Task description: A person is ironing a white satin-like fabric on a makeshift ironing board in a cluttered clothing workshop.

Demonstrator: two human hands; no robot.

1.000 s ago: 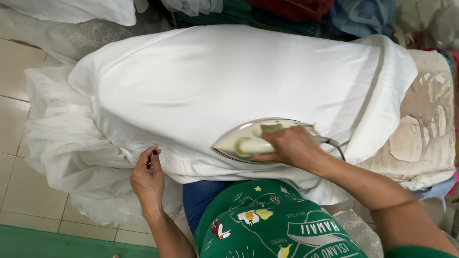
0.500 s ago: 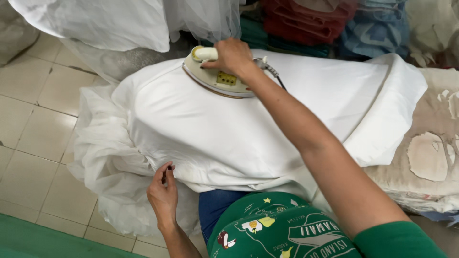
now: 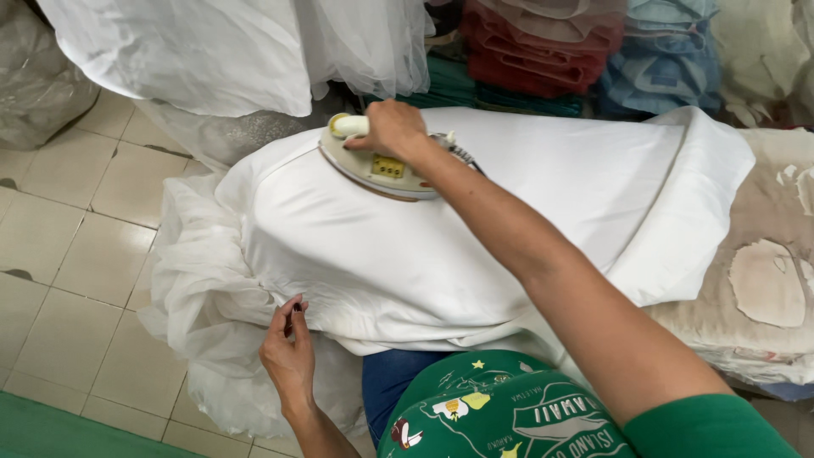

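Note:
A white garment (image 3: 475, 229) is spread over a padded ironing board (image 3: 763, 288). My right hand (image 3: 392, 129) grips the handle of a cream and yellow iron (image 3: 373, 165), which rests flat on the far left part of the cloth. At the near edge of the board my left hand (image 3: 288, 356) pinches the fabric's hem between thumb and fingers. Sheer white fabric (image 3: 203, 314) from the same garment hangs off the board's left end toward the floor.
The board's cover is worn and scorched at the right end (image 3: 767, 293). Stacks of folded red (image 3: 543, 38) and blue cloth (image 3: 661, 51) lie behind the board. More white fabric (image 3: 229, 51) hangs at the back left. Beige floor tiles (image 3: 59, 237) lie to the left.
My right hand has pushed the iron from the near middle of the garment to its far left side. My left hand has stayed pinching the near hem.

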